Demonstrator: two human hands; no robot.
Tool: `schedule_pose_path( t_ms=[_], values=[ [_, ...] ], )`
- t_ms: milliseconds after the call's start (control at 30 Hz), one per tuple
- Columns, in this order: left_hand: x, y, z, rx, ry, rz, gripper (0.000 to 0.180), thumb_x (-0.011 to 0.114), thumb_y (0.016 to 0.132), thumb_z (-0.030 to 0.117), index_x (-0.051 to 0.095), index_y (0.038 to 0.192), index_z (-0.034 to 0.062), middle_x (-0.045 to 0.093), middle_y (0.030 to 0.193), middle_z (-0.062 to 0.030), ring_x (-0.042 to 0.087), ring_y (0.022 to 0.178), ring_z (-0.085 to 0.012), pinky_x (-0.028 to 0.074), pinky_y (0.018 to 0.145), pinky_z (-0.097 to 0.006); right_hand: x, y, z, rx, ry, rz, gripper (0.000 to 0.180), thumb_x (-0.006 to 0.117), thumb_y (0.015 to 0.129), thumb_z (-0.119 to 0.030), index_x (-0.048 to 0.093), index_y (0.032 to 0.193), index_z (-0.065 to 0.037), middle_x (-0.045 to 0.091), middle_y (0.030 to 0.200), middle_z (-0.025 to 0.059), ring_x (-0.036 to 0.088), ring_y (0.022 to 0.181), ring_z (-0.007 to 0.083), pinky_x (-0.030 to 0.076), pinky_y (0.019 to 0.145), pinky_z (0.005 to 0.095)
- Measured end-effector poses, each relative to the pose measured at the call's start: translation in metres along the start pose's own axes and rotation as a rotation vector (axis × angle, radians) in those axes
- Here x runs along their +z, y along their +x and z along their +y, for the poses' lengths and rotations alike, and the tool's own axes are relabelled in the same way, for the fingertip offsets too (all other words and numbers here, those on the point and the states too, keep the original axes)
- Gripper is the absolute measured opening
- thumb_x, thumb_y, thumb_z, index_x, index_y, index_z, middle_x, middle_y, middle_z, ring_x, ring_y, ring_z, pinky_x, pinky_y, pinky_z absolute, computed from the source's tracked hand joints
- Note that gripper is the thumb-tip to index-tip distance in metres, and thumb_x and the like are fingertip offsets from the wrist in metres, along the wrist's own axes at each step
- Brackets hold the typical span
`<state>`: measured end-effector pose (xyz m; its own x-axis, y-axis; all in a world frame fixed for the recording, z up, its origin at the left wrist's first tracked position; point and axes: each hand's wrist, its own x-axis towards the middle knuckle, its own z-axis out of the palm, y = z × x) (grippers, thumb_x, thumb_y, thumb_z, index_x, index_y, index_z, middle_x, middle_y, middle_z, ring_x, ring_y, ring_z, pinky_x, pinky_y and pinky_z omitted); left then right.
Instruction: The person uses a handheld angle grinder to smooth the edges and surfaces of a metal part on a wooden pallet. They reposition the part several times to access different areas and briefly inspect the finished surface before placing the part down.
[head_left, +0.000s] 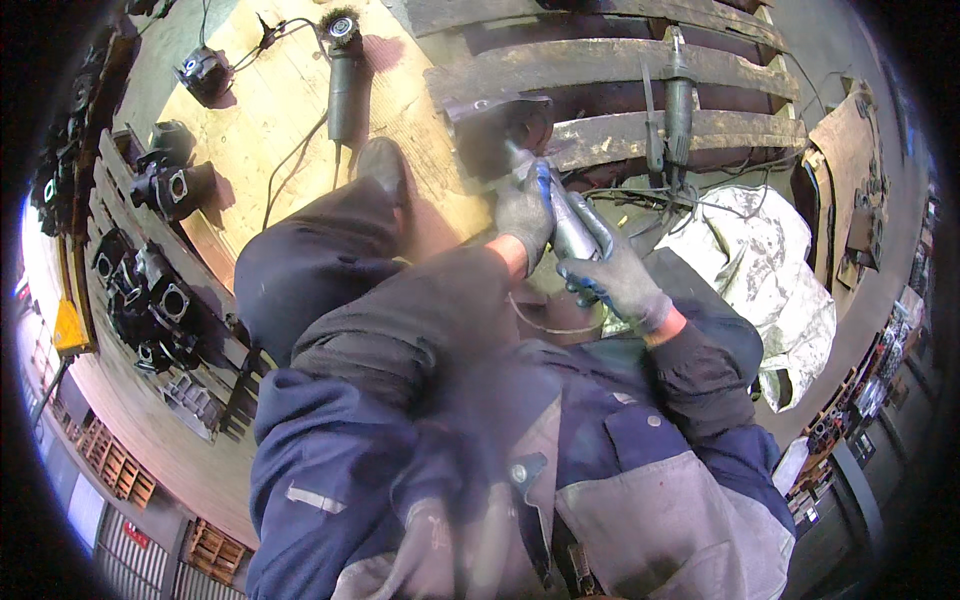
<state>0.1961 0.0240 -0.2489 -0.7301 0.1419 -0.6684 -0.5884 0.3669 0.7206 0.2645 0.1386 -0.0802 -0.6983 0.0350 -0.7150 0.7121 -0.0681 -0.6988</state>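
Both my hands wear grey work gloves with blue on them. My left hand (526, 212) is wrapped round the front of a silver straight grinder (572, 235). Further back, my right hand (617, 278) grips the same tool's body. Its front end points at a dark metal casting (495, 130), which lies at the edge of a wooden board (420, 110). Blur hides the tool's tip, and I cannot tell whether it touches the casting.
An angle grinder with a wire brush (344, 90) and another casting (203, 75) stand on the board. A dark power tool (678, 105) lies across a pallet (560, 65). Cables run near a white sack (760, 260) at right. Several castings (150, 290) sit on the left pallet.
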Motion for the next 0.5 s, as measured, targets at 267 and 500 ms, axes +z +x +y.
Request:
schedule_pose_path(
  t_ms=[267, 500],
  values=[
    [0.000, 0.010, 0.004, -0.082, -0.154, -0.060, 0.084, 0.058, 0.098, 0.067, 0.058, 0.140, -0.0063, 0.068, 0.126, -0.0327, 0.066, 0.122, -0.0431, 0.050, 0.104, -0.046, -0.002, 0.008, 0.007, -0.003, 0.037, -0.034, 0.096, 0.078, 0.088, -0.010, 0.026, 0.169, -0.011, 0.062, 0.104, 0.0035, 0.059, 0.070, 0.0083, 0.053, 0.056, 0.0254],
    [-0.005, 0.012, 0.011, -0.063, 0.104, -0.014, 0.084, 0.056, 0.099, 0.069, 0.061, 0.137, -0.0061, 0.067, 0.131, -0.0331, 0.065, 0.123, -0.0448, 0.049, 0.105, -0.047, -0.004, 0.018, 0.006, -0.058, -0.100, -0.035, 0.094, 0.076, 0.088, -0.010, 0.027, 0.169, -0.010, 0.063, 0.101, 0.0016, 0.058, 0.071, 0.0071, 0.052, 0.060, 0.0245]
  ],
)
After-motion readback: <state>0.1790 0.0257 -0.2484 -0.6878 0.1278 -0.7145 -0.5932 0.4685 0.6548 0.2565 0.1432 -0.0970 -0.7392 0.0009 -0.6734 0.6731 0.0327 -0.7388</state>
